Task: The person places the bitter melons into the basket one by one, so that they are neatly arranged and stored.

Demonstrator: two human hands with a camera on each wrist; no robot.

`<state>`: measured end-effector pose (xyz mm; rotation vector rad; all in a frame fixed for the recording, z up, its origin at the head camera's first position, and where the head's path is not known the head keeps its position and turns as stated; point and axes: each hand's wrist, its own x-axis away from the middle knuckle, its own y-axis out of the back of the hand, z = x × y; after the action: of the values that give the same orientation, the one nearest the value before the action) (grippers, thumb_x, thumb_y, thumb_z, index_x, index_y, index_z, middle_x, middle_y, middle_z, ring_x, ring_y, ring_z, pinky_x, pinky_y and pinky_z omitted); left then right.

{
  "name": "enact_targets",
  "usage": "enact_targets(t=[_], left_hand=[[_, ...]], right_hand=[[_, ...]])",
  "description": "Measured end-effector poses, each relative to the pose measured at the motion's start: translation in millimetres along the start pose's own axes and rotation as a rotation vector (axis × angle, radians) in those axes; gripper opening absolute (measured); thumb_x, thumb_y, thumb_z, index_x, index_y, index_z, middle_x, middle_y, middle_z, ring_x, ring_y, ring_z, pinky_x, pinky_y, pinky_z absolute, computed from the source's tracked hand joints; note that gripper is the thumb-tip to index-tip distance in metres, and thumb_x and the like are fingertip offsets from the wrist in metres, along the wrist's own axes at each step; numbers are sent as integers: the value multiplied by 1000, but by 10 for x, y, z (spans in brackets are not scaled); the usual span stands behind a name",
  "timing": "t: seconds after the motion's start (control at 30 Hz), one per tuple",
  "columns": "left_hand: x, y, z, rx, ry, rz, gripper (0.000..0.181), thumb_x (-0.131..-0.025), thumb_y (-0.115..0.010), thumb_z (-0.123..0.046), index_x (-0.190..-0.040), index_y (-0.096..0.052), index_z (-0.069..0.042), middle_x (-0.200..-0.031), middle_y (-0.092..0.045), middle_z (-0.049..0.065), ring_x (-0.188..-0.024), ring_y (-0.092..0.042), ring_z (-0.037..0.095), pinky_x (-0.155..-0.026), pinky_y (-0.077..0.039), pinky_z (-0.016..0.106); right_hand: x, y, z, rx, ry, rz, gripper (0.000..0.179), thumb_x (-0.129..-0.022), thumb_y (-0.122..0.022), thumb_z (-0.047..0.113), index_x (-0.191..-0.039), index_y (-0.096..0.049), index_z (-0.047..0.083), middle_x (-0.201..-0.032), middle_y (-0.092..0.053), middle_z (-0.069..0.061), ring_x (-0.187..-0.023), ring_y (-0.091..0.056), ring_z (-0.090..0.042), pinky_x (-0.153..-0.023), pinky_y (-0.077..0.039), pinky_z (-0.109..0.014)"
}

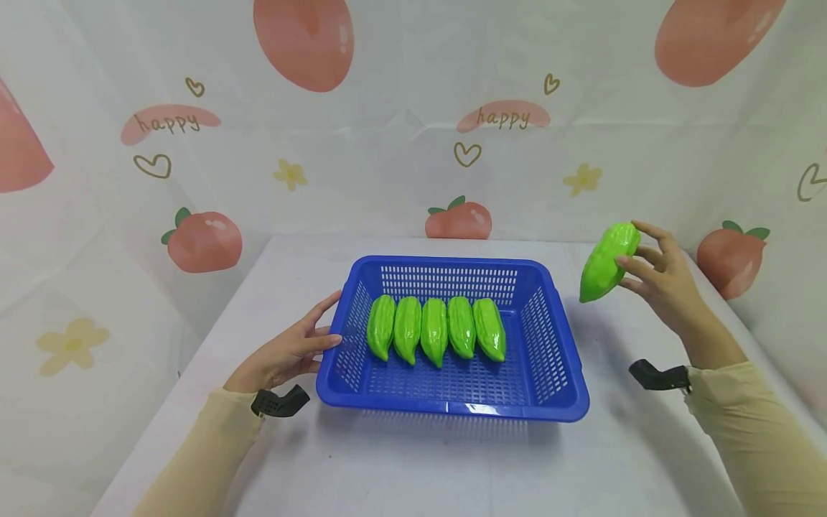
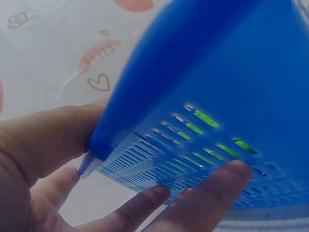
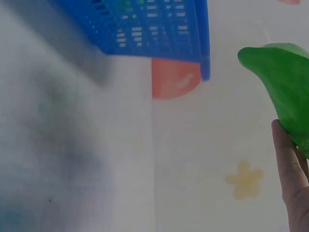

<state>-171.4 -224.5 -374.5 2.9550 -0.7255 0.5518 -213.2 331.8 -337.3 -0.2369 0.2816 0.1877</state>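
A glossy bright-green bitter melon (image 1: 607,262), ridged and tapering to a point, is held up by my right hand (image 1: 665,280) beyond the right side of a blue plastic basket (image 1: 452,409). Thumb and fingers pinch its upper part, and the narrow tip points down and left. In the right wrist view the melon (image 3: 285,87) is cut off by the frame edge. My left hand (image 1: 287,352) grips the basket's left rim, with fingers against the outer wall (image 2: 145,125) in the left wrist view. Several like bitter melons (image 1: 434,332) lie side by side inside the basket.
The basket stands on a white-covered table (image 1: 413,474). Bare basket floor (image 1: 520,370) lies right of the row. Behind hangs a white backdrop (image 1: 388,143) printed with fruit, hearts and flowers. Each wrist wears a black device (image 1: 659,375).
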Motion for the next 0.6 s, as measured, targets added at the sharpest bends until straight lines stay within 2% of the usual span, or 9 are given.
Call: enact_targets(t=[0.17, 0.3, 0.6], left_hand=[[-1, -1, -3, -1, 8, -8, 82, -96, -60, -20, -151, -7, -49, -151, -36, 22, -113, -63, 35, -89, -53, 53], [0, -4, -12, -3, 4, -3, 82, -96, -60, -19, -151, -7, -49, -151, -35, 22, -113, -63, 35, -89, -54, 53], [-11, -6, -24, 1, -10, 18, 86, -96, -60, -17, -153, -2, -45, -152, -32, 25, -112, -63, 36, -89, -54, 52]], right_hand=[[2, -184, 21, -7, 67, 49, 59, -94, -47, -12, -143, -35, 18, -122, -44, -7, -100, -64, -11, -79, -58, -23], [-5, -317, 3, 9, 87, 63, 59, -93, -47, -13, -142, -33, 17, -123, -48, -7, -102, -64, -11, -81, -57, -23], [11, -528, -112, 213, 46, 89, 65, -95, -51, -6, -146, -27, 25, -123, -48, -1, -104, -62, -6, -83, -55, -17]])
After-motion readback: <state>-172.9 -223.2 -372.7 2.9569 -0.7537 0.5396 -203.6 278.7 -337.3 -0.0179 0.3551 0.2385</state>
